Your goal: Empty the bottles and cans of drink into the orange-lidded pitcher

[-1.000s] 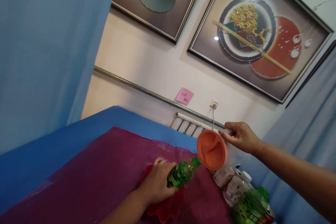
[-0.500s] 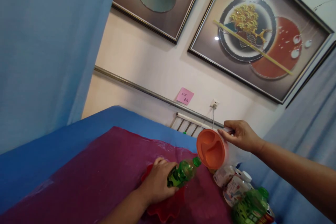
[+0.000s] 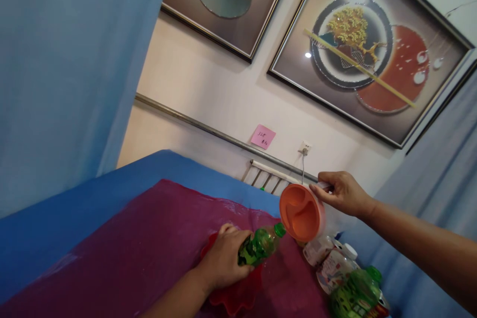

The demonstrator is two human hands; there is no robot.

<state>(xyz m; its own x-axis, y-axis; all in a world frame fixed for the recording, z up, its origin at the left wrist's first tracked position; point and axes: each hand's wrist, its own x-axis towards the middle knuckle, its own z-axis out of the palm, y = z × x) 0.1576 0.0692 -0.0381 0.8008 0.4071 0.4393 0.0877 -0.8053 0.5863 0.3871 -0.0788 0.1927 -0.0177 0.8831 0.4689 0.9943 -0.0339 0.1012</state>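
My left hand (image 3: 225, 258) is wrapped round a plastic bottle (image 3: 257, 247) with a green label and green cap. The bottle is tilted, its cap end pointing up and right beside the rim of an orange pan (image 3: 298, 213). A curved divider runs across the pan's inside, which faces me. My right hand (image 3: 343, 193) is closed on the pan's pale handle and holds it up on its side. Below my left hand sits a red basin (image 3: 234, 300) with a wavy rim, partly hidden by that hand.
A dark red plastic sheet (image 3: 141, 248) covers part of the blue bed or table (image 3: 167, 164). Several containers, among them a large green bottle (image 3: 356, 290) and a white-capped bottle (image 3: 335, 268), stand at lower right. Blue curtains (image 3: 74, 69) hang on both sides.
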